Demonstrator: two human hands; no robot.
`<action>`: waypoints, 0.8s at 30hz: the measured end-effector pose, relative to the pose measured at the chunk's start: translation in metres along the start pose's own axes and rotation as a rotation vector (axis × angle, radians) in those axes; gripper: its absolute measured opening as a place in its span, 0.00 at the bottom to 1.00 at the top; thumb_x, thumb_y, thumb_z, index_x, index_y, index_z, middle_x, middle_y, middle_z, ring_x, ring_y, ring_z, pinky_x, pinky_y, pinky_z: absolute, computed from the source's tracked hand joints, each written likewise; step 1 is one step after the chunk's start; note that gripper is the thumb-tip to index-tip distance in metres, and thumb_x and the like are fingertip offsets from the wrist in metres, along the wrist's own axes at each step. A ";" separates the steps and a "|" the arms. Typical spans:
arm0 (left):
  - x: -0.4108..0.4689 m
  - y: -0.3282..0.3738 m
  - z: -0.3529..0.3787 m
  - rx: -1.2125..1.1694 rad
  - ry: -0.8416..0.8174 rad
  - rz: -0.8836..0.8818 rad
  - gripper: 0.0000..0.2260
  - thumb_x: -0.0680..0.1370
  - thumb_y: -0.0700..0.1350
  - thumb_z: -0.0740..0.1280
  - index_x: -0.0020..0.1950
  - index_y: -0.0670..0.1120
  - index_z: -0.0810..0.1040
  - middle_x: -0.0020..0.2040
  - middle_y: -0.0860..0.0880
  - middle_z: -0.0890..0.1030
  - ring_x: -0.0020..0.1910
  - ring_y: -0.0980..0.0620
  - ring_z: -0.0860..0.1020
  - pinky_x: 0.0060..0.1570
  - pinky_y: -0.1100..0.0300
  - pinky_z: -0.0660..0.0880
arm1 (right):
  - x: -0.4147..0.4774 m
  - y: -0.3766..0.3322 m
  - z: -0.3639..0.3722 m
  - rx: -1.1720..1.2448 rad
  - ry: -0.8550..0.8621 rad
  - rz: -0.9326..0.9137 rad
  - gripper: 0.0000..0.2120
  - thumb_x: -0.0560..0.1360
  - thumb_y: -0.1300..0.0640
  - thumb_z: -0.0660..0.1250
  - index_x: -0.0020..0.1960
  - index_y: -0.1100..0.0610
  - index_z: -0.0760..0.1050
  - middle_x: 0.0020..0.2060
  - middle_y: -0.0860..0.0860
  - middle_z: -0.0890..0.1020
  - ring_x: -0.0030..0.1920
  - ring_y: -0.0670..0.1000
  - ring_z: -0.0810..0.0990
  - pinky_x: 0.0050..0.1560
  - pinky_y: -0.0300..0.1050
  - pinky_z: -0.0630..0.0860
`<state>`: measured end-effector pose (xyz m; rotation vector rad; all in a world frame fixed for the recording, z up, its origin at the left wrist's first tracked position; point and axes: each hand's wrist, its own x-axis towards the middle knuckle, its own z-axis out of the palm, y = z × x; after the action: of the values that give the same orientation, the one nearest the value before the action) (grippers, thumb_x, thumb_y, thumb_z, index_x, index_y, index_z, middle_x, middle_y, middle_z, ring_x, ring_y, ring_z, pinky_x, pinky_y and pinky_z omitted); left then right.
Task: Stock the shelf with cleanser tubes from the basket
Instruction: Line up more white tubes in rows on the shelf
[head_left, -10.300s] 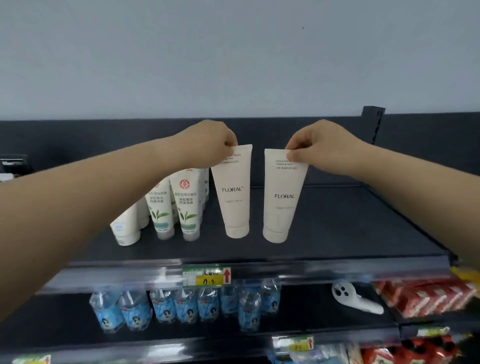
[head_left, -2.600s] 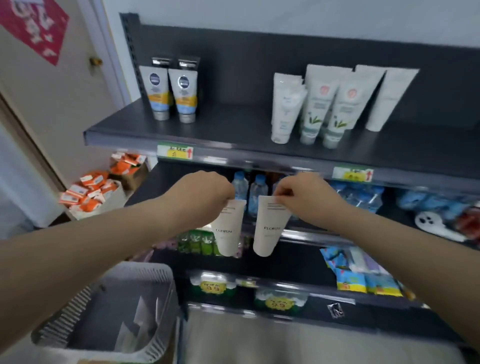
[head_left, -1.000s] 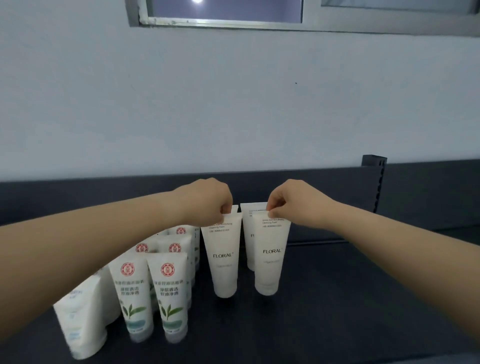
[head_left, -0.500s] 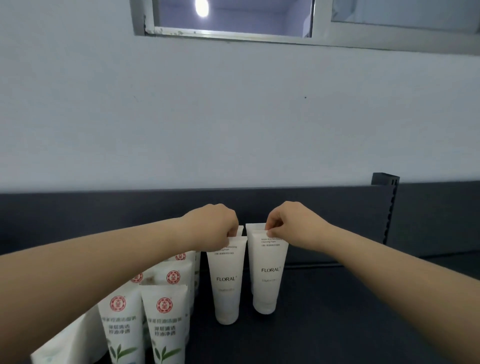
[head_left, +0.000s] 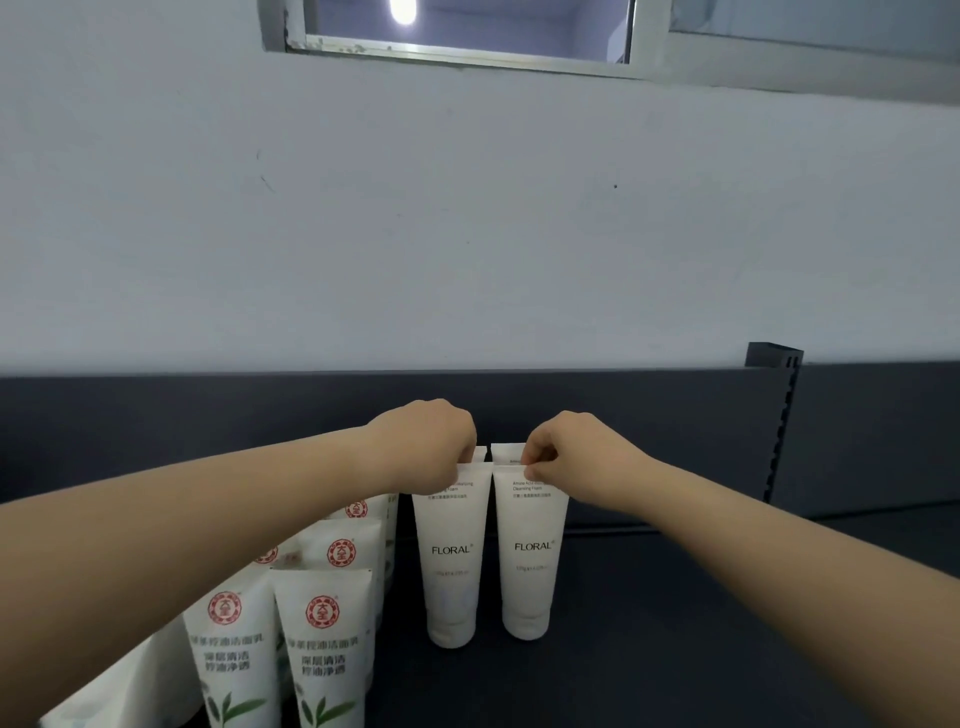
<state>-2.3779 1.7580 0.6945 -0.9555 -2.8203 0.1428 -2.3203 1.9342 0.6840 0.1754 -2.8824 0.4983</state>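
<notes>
On the shelf (head view): the left FLORAL tube (head_left: 451, 571) and the right FLORAL tube (head_left: 531, 566) are standing cap-down just beside each other on the dark shelf (head_left: 675, 649), their flat top edges almost touching.
Left hand: the left hand (head_left: 426, 447) is reaching in from the lower left with the forearm stretched out and the knuckles facing up. Its fingers (head_left: 464, 454) are curling down over the top left corner of the left FLORAL tube and pinching it.
Right hand: the right hand (head_left: 576, 457) is reaching in from the lower right with the wrist slightly raised. Its fingers (head_left: 537, 460) and thumb are pinching the flat top edge of the right FLORAL tube.
Behind the pair: the rear tubes (head_left: 505, 452), also white, are showing only their tops just behind the held ones.
Left of the pair: the green-leaf tubes (head_left: 322, 649) with round red marks are standing in rows, partly hidden by the left forearm and partly cut off by the bottom edge.
Background: the back panel (head_left: 156, 415) is running behind the tubes, an upright post (head_left: 774, 415) is rising at the right, and a pale wall (head_left: 467, 234) with a window (head_left: 467, 26) is filling the upper part.
</notes>
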 end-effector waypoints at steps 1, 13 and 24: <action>0.000 0.000 -0.001 -0.001 -0.004 0.002 0.10 0.73 0.37 0.63 0.51 0.44 0.81 0.49 0.46 0.82 0.46 0.46 0.80 0.42 0.55 0.76 | 0.000 0.000 0.000 -0.003 -0.004 -0.003 0.07 0.76 0.58 0.66 0.52 0.55 0.81 0.49 0.47 0.82 0.48 0.47 0.79 0.47 0.38 0.75; -0.015 -0.004 -0.002 -0.036 -0.025 -0.001 0.09 0.73 0.40 0.63 0.51 0.43 0.78 0.49 0.45 0.80 0.41 0.48 0.75 0.38 0.57 0.71 | -0.007 -0.002 0.000 -0.116 -0.022 -0.009 0.12 0.75 0.62 0.61 0.54 0.54 0.79 0.52 0.49 0.81 0.51 0.49 0.80 0.53 0.45 0.79; -0.025 0.002 -0.004 -0.020 0.000 0.062 0.06 0.77 0.44 0.61 0.50 0.46 0.77 0.44 0.52 0.75 0.46 0.49 0.77 0.44 0.55 0.74 | -0.026 -0.007 -0.011 -0.105 0.103 -0.017 0.12 0.77 0.56 0.61 0.59 0.51 0.76 0.58 0.46 0.78 0.58 0.48 0.75 0.58 0.45 0.74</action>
<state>-2.3566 1.7449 0.6951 -1.0478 -2.7985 0.1217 -2.2926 1.9338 0.6900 0.1527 -2.7953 0.3409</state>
